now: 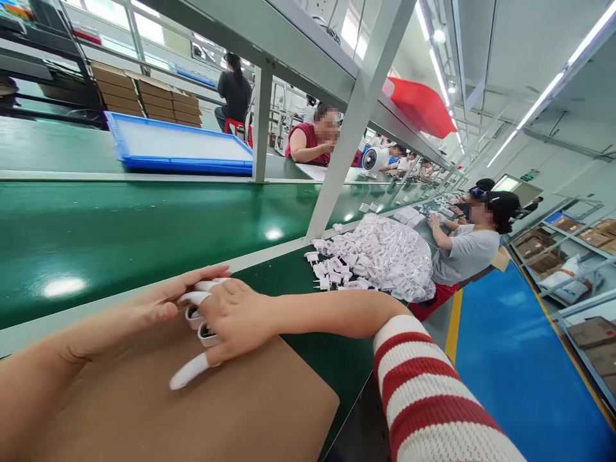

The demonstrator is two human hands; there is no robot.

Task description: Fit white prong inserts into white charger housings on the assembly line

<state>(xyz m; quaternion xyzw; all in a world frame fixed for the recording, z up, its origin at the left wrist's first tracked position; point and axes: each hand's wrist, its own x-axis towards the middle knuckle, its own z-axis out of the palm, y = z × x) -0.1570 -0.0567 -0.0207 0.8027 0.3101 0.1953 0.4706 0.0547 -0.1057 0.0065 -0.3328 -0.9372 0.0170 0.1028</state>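
Knit sleeve (426, 388), red-and-white stripes, on right arm (332, 313); white finger cots (190, 372) on right hand (238, 314).

Two white casings (210, 341), dark inside, adjacent, on brown board (269, 404)

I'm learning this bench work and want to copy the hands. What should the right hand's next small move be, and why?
Probably bring the right hand's covered thumb in toward the nearer white housing: the thumb's tip points away over the brown board, while two open-ended housings sit side by side at that hand, so closing in might steady them.
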